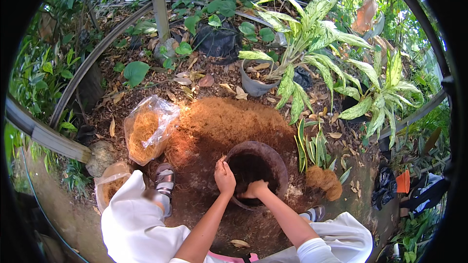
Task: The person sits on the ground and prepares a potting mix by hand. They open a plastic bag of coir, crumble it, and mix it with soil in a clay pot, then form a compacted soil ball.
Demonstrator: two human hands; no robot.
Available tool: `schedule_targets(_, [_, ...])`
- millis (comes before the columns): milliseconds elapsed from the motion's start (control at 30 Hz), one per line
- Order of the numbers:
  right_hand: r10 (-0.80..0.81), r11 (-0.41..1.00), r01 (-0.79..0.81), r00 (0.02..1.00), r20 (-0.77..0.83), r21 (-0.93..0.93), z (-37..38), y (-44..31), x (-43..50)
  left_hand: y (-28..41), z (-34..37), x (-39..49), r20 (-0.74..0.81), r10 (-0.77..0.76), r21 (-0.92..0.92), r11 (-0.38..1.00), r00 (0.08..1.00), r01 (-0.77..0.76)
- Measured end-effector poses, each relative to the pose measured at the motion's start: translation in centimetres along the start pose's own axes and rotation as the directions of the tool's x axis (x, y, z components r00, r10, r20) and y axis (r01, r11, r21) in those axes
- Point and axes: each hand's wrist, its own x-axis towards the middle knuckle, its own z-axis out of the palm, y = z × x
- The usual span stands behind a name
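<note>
A round dark pot (279, 164) stands on the ground between my feet, with dark material in its shadowed inside. My left hand (224, 177) is at the pot's left rim, fingers bent together and pointing away from me. Whether it grips the rim or a small bit of material is unclear. My right hand (255, 190) reaches over the near rim into the pot, its fingertips hidden in shadow. Just beyond the pot spreads a heap of orange-brown coir-like fibre (234, 117). To its left is a clear plastic bag (148, 131) of stringy brown fibre.
A second fibre bag (111, 182) lies by my left leg. Right of the pot are snake plant cuttings (314, 146) and fibre clumps (324, 182). Farther off stand a variegated leafy plant (310, 36) in a tilted grey pot (256, 82) and an orange pot (403, 182).
</note>
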Motion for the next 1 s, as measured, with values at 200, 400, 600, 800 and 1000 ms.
schedule_targets(200, [-0.187,0.980,0.189,0.982,0.040,-0.059,0.4,1.5,-1.2,0.3,-0.2,-0.1,0.016,-0.054,0.003,0.999,0.998,0.054])
schedule_targets(400, [-0.107,0.906,0.240,0.927,-0.359,0.348,-2.3,5.5,-2.5,0.4,-0.3,-0.1,-0.028,0.016,-0.002,1.000,0.999,-0.016])
schedule_targets(600, [-0.081,0.669,0.516,0.766,-0.638,0.535,-4.4,4.4,-2.9,-0.3,-0.2,0.1,0.029,-0.027,-0.043,0.999,0.999,0.029])
schedule_targets(800, [-0.124,0.524,0.608,0.747,-0.653,0.596,-4.9,3.1,2.9,-0.3,-0.4,0.1,0.080,-0.069,-0.051,0.996,0.994,0.073])
schedule_targets(1000, [-0.317,0.724,0.648,0.618,-0.719,0.237,-2.7,-1.7,8.3,0.0,-0.5,0.1,0.099,-0.080,-0.062,0.994,0.992,0.087])
